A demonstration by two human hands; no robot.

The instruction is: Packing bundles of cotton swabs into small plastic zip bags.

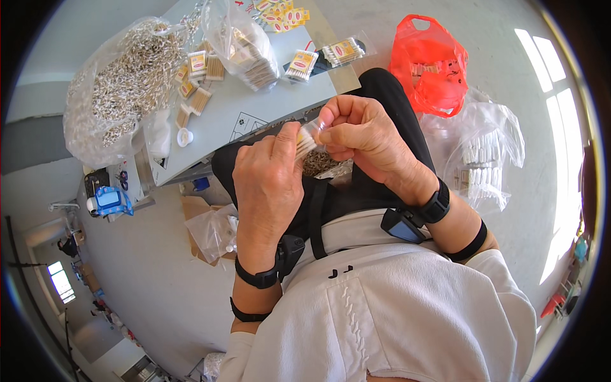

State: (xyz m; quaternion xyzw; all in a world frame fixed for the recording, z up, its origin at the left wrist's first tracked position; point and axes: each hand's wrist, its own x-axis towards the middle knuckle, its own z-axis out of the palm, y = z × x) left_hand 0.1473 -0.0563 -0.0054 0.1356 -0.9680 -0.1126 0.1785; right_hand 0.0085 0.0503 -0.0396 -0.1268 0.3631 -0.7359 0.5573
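Small clear packet (307,141) of cotton swabs sits pinched between left hand (267,184) and right hand (363,137); loosened fingertips could spill swabs onto the lap.

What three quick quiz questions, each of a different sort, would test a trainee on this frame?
1. True or false: both hands, left hand and right hand, grip the small clear packet of sticks.
2. Which bag lies on the floor at the person's right? A) red bag B) blue bag C) black bag
3. Fill in: the big clear bag of pale pieces sits on the ___ end of the grey table.

Key: 1 true; 2 A; 3 left.
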